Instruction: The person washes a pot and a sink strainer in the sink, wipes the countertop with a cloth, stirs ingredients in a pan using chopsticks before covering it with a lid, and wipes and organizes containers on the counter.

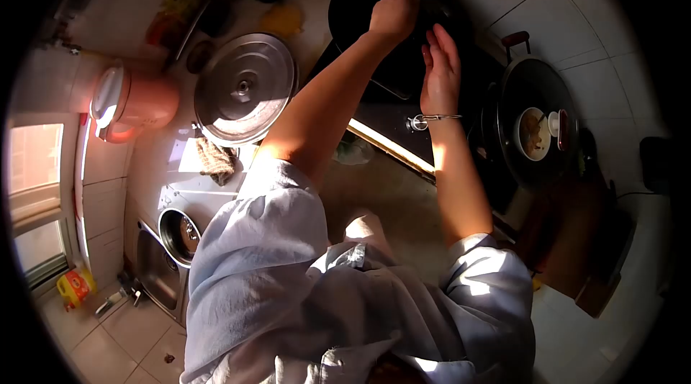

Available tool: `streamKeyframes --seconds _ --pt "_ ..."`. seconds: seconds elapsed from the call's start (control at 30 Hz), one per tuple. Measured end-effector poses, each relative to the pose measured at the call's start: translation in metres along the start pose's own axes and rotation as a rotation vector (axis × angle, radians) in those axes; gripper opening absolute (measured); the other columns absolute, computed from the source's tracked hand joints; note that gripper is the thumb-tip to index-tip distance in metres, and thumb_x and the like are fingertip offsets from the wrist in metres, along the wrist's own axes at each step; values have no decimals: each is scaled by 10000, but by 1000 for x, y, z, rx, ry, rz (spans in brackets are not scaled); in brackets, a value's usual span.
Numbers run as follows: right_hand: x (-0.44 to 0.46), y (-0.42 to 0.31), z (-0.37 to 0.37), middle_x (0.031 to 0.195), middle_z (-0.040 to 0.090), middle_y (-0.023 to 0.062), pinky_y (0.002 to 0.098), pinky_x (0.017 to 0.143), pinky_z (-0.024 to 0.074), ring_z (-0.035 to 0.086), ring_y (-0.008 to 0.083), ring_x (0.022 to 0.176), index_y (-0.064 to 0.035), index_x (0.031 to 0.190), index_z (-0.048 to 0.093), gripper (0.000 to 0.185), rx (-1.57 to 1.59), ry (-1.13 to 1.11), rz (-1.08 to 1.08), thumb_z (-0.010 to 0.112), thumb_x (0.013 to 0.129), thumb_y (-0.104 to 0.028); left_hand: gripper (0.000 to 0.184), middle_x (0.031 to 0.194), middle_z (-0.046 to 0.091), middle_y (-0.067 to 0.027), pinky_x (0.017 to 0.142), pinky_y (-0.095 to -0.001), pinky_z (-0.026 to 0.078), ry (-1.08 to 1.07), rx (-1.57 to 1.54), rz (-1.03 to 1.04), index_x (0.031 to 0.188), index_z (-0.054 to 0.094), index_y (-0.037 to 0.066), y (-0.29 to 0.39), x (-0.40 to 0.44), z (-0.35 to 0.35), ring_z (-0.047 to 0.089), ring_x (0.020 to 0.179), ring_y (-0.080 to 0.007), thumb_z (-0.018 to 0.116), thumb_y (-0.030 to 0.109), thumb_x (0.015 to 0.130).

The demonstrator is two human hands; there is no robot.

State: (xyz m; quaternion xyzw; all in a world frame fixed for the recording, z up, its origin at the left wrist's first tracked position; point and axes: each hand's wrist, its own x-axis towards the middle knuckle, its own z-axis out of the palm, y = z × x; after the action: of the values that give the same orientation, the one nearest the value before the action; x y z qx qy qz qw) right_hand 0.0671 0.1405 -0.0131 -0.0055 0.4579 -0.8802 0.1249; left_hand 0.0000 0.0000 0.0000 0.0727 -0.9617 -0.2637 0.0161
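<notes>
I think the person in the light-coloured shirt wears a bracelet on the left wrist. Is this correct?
No, the side is wrong: the head view shows the bracelet on the wrist of the right hand. The light-coloured shirt is correct.

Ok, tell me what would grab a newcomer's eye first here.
First, the two hands at the top centre, over the black pan: the left hand curled, the right hand open. Next, the shiny round lid left of the left forearm, partly sunlit, with the pink container beyond it near the window. Then the white bowl of food, bright against the dark wok at the right.
</notes>
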Motion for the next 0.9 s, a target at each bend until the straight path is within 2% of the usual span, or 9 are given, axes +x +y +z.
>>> streamKeyframes --seconds 0.13,0.23,0.3,0.37,0.43,0.57,0.63,0.7,0.9 --pt "68 -68 -34 1355 471 110 317 1060 335 440 193 1251 -25 1353 427 373 -319 -242 -211 363 1001 -129 608 1189 551 -210 916 -442 430 13 -1570 -450 1286 481 46 116 48 32 533 1084 -318 376 530 935" --pt "86 -77 -37 1326 503 81 303 1024 384 489 163 1198 9 1307 470 341 -524 -262 -216 381 991 -80 724 1243 490 -224 988 -425 372 38 -1743 -588 1268 463 -26 121 51 32 477 1125 -297 354 597 914" --pt "113 -71 -63 1298 526 100 340 1027 379 510 210 1186 -29 1294 497 364 -638 -292 -246 509 938 -101 649 1318 470 -175 1035 -487 317 6 -1979 -336 1298 493 27 114 43 34 407 1236 -308 332 546 944" --pt "141 -80 -95 1250 549 125 390 1023 370 529 281 1153 -73 1220 571 375 -1999 -400 -460 629 855 -139 506 1396 417 -137 1055 -598 205 -98 -625 -223 1249 568 114 98 31 49 304 1332 -319 416 471 925" --pt "143 -80 -107 1109 611 119 398 967 404 567 294 1072 -70 1061 637 256 -1966 -406 -800 671 819 -147 346 1334 477 -133 1045 -573 276 384 43 -1 1108 666 134 82 10 63 364 1299 -320 597 316 822" --pt "178 -77 -68 1038 622 57 251 817 475 597 167 922 36 1060 606 215 -652 -339 179 588 860 -44 176 998 564 -127 780 -349 470 760 -439 112 893 636 60 77 -8 50 544 940 -290 632 125 730" --pt "156 -68 -8 993 602 42 255 783 477 580 146 931 -11 1048 634 213 -823 -647 221 618 852 -92 164 936 559 -130 736 -361 483 932 -691 80 876 604 21 75 -40 43 554 867 -308 607 43 714" --pt "150 -45 27 962 567 48 311 781 475 571 173 907 -74 1038 659 236 -1595 -1083 -266 661 825 -175 161 874 550 -128 719 -380 490 990 -879 56 860 573 -1 66 -73 44 557 832 -315 581 -7 700" --pt "142 -8 75 907 519 48 354 771 431 540 205 879 -122 903 669 143 -2203 -1596 -811 679 768 -170 180 826 524 -91 724 -348 462 837 -916 23 891 544 57 59 -143 78 541 799 -259 561 -10 725"
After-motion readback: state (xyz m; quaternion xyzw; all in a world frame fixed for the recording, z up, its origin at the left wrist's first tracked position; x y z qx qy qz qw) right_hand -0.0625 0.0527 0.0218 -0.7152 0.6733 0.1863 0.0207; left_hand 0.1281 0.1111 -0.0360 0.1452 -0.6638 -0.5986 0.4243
